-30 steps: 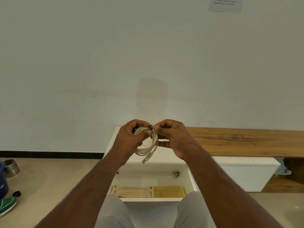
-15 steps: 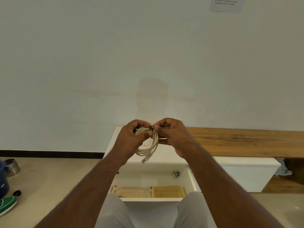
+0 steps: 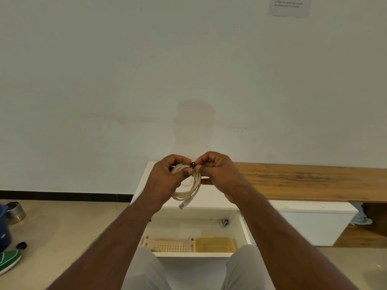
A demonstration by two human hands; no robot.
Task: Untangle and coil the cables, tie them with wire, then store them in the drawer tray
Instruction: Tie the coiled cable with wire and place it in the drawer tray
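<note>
A coiled cream cable point(image 3: 193, 189) hangs in the air between both hands, its clear plug point(image 3: 183, 205) dangling at the bottom. My left hand point(image 3: 165, 178) grips the coil's top left. My right hand point(image 3: 217, 172) pinches a small black wire tie point(image 3: 192, 164) at the top of the coil. Below, the white drawer point(image 3: 243, 227) stands open. Inside it sit a beige slotted tray point(image 3: 167, 243) with a cream cable end in it and a yellow tray point(image 3: 213, 244).
A wooden bench top point(image 3: 310, 181) runs to the right above the white cabinet point(image 3: 310, 222). On the floor at left are a steel bowl point(image 3: 14, 212), a green shoe point(image 3: 9, 260) and a dark blue object point(image 3: 4, 231). My knees frame the drawer's front.
Both hands have stayed almost in place on the coil. The fingers of my right hand have shifted slightly at the black tie.
</note>
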